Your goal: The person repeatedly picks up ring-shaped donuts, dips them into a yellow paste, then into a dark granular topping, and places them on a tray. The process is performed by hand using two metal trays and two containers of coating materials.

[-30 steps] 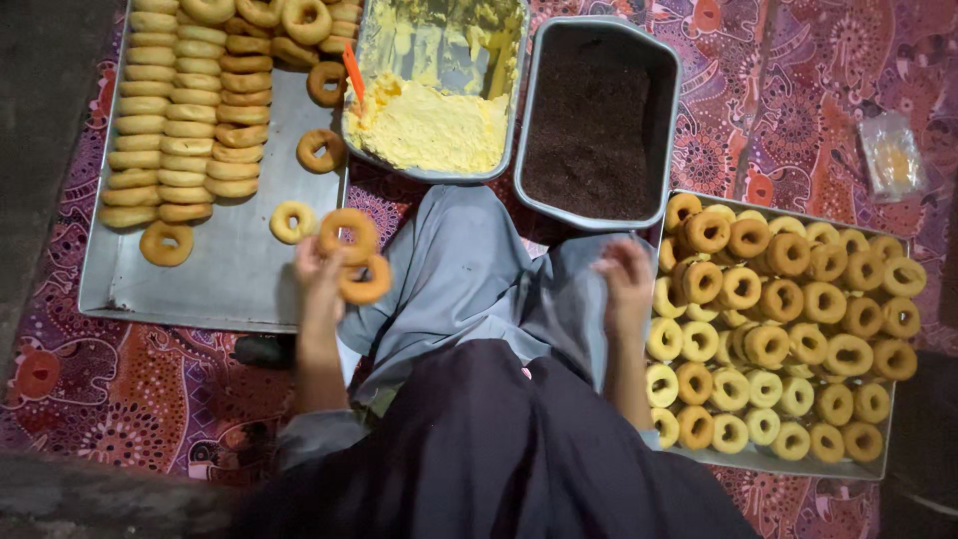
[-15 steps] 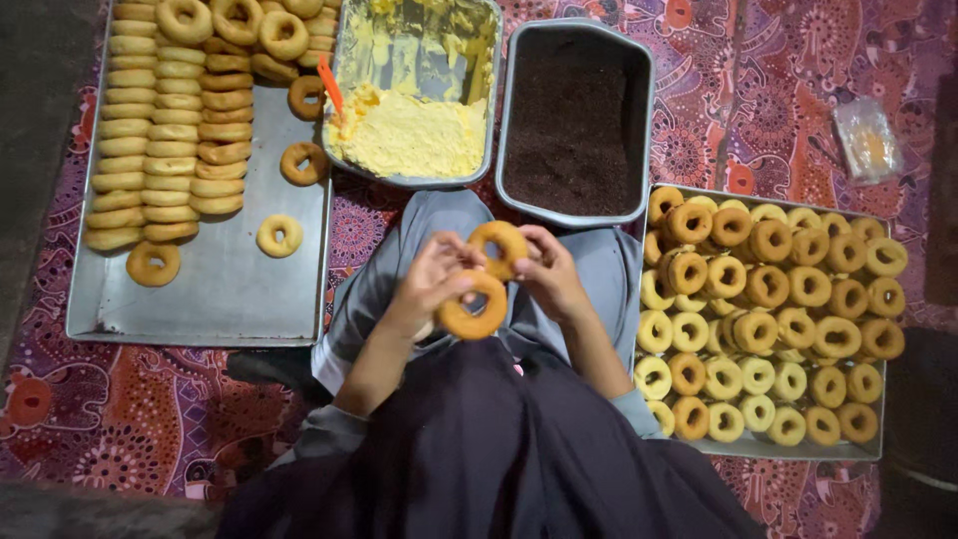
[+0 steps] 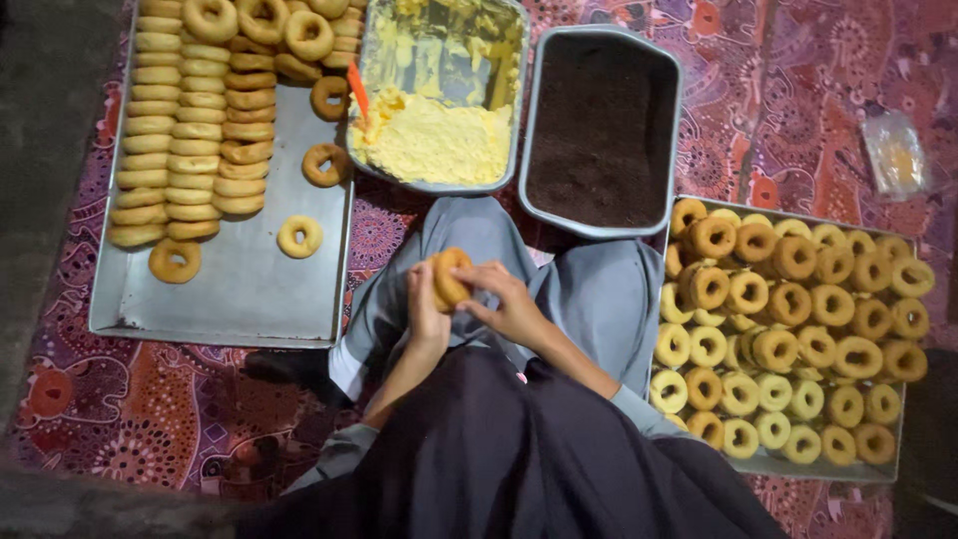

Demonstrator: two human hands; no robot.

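Gripping a ring-shaped pastry above the lap, the left hand is clasping it from behind while the right hand is pinching its front edge. Just ahead are sitting a tin of yellow cream and a tin of dark crumbs, between two metal trays of pastries.

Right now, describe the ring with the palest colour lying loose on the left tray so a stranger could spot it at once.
Start at the big metal tray on the person's left, where rings stand in stacked rows. On its bare part lie a few loose rings; the pale ring lies flat nearest the tray's right edge. It is lighter and yellower than the browner loose rings around it.
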